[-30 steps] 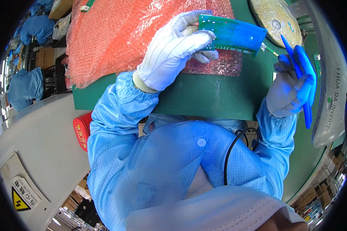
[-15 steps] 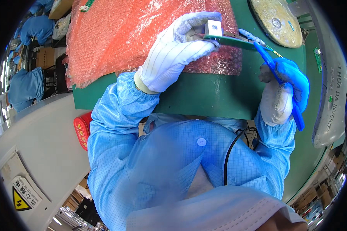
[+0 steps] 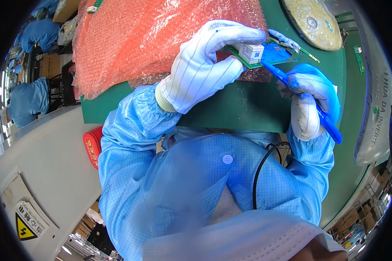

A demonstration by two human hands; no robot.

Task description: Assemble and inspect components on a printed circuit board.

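Observation:
My left hand, in a white striped glove, grips a green circuit board by its left edge. A white box-shaped component stands on the board beneath my fingers. Farther right on the board is a bright blue area. My right hand, in a stained white glove with blue over the fingers, is closed round a slim blue pen-like tool. The tool's tip meets or nearly meets the board beside the white component; contact is hard to tell.
Pink bubble wrap covers the far left of the green table. A stick wrapped in whitish cloth lies behind the board. Far right are a worn round disc and a small green board. A black cable hangs before me.
My left hand has come a little nearer and right, tilting the board so its top face shows. The blue tool's tip has moved left and nearer, to beside the white component.

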